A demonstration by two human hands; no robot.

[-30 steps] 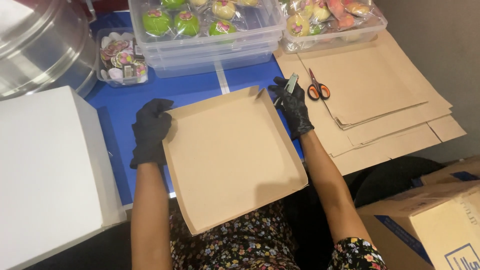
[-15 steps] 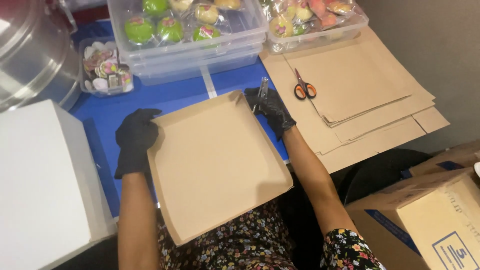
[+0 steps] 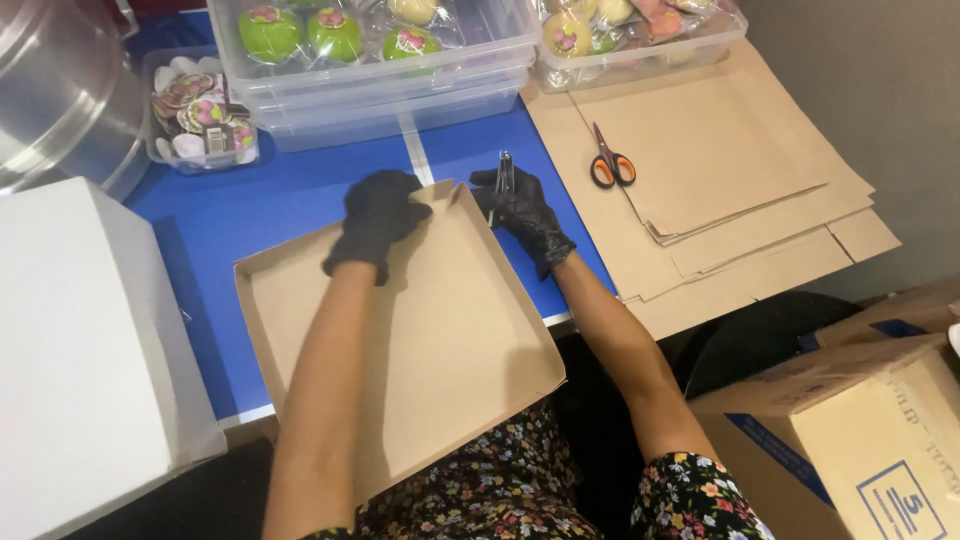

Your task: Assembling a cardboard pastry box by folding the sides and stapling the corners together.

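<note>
A shallow brown cardboard tray (image 3: pixel 440 330) lies on the blue table (image 3: pixel 270 210), its near edge hanging over my lap. My left hand (image 3: pixel 375 220), in a black glove, rests across the tray and grips its far rim near the far right corner. My right hand (image 3: pixel 525 212), also in a black glove, sits just outside that corner and holds a small metal stapler (image 3: pixel 503 172) pointing away from me. Both hands are close together at the corner.
Flat brown cardboard sheets (image 3: pixel 720 170) with orange-handled scissors (image 3: pixel 610 165) lie at right. Clear plastic bins (image 3: pixel 380 70) of wrapped round sweets stand at the back, with a small tub of stickers (image 3: pixel 200 115). A white box (image 3: pixel 80 340) is at left, a cardboard carton (image 3: pixel 860 440) lower right.
My left hand has crossed from the tray's left rim to its far right corner. The tray has turned and slid toward me. My right hand still holds the stapler at that corner.
</note>
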